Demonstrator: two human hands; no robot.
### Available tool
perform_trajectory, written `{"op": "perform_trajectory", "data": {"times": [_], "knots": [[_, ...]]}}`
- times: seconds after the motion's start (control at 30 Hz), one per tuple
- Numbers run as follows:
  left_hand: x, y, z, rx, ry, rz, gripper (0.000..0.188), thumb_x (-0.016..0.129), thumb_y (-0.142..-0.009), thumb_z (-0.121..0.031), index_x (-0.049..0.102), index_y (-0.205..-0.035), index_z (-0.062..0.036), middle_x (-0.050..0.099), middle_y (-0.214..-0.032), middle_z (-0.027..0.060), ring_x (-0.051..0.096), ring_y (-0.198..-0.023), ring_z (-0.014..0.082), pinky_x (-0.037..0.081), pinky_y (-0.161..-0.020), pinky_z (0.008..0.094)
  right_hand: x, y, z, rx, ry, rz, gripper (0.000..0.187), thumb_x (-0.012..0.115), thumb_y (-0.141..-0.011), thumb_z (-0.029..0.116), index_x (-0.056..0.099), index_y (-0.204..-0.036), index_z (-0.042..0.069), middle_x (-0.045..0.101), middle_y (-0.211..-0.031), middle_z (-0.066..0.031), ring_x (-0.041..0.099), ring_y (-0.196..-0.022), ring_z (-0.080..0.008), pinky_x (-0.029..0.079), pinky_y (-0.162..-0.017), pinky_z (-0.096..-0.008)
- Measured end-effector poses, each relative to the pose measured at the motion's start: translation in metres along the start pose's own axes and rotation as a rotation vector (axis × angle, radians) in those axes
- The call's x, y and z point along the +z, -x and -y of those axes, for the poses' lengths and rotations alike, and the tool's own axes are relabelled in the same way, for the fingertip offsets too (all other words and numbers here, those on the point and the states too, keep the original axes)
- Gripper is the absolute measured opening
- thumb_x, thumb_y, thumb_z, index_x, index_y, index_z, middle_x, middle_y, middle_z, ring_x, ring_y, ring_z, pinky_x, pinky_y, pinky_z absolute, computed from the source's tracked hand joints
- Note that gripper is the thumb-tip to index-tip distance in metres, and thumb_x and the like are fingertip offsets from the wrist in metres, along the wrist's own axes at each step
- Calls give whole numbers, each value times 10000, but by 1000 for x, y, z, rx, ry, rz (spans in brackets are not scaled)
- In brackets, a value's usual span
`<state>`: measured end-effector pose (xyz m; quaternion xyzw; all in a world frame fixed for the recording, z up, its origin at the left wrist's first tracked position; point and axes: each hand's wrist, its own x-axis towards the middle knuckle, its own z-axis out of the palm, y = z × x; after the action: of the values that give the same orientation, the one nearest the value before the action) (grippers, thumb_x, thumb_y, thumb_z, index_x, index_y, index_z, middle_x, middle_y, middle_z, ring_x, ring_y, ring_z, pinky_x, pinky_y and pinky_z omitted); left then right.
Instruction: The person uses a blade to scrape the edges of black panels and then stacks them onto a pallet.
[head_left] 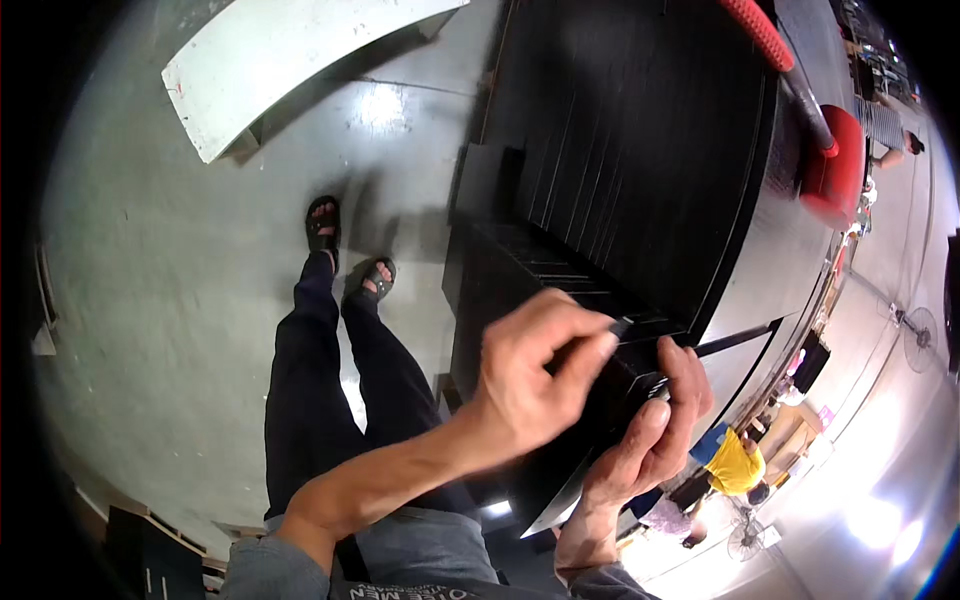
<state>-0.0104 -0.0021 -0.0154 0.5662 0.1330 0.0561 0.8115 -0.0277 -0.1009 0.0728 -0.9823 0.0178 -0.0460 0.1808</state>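
Observation:
My left hand [535,375] is closed in a pinch, with a small dark piece [621,327] at its fingertips, too small to name. It hovers just over the corner of a black panel [480,290] and is slightly blurred. Beside it, my right hand [655,440] has thumb and forefinger curled around that corner. Between them sits a small ridged, metal-looking piece [657,388]. A wide black board [640,130] with pale streaks stretches beyond both hands. The far side of the right fingers' grip is hidden.
A red-headed mallet [833,165] with a red grip lies on the grey surface at upper right. A white bench [290,60] stands on the floor at upper left. A person in yellow [735,462] and other people are off to the right, near a fan [745,540].

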Motion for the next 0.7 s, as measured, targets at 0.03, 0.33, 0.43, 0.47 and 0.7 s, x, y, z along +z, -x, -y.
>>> {"op": "perform_trajectory", "data": {"times": [0.03, 0.33, 0.43, 0.47, 0.7], "knots": [[3, -1, -13, 28, 68, 14, 64, 721, -872, -8, 700, -925, 21, 689, -813, 128, 667, -700, 186, 501, -599, 281, 0, -1, 2, 0, -6, -9, 466, 414, -1048, 308, 630, -1241, -58, 676, -1215, -176, 518, -1233, -345, 364, -1087, -469], [-11, -1, 1, -39, -7, 69, 70, 719, -878, -6, 705, -937, 29, 676, -813, 111, 645, -687, 164, 493, -594, 269, 3, 1, 5, 24, 28, -12, 469, 416, -1048, 324, 647, -1233, -40, 675, -1233, -174, 518, -1243, -335, 356, -1091, -464], [-7, -1, -18, 10, 79, 111, 85, 728, -866, -14, 705, -927, 41, 681, -791, 124, 661, -690, 176, 493, -582, 275, 3, 3, 5, 27, -13, -17, 467, 423, -1040, 319, 647, -1233, -43, 677, -1228, -179, 518, -1250, -339, 352, -1094, -467], [-7, 0, -17, 2, 49, 128, 79, 724, -869, -15, 704, -922, 41, 678, -783, 122, 659, -688, 178, 495, -588, 277, 2, 3, 6, 22, -11, -10, 465, 424, -1039, 315, 647, -1234, -43, 677, -1229, -178, 519, -1249, -340, 352, -1094, -467], [-19, -17, -20, -87, 92, 222, 72, 708, -870, 40, 711, -941, 48, 673, -804, 111, 631, -681, 130, 474, -589, 259, 4, 2, 3, 34, 1, -34, 453, 421, -1040, 303, 653, -1225, -40, 674, -1236, -176, 523, -1239, -345, 363, -1085, -457]]}}
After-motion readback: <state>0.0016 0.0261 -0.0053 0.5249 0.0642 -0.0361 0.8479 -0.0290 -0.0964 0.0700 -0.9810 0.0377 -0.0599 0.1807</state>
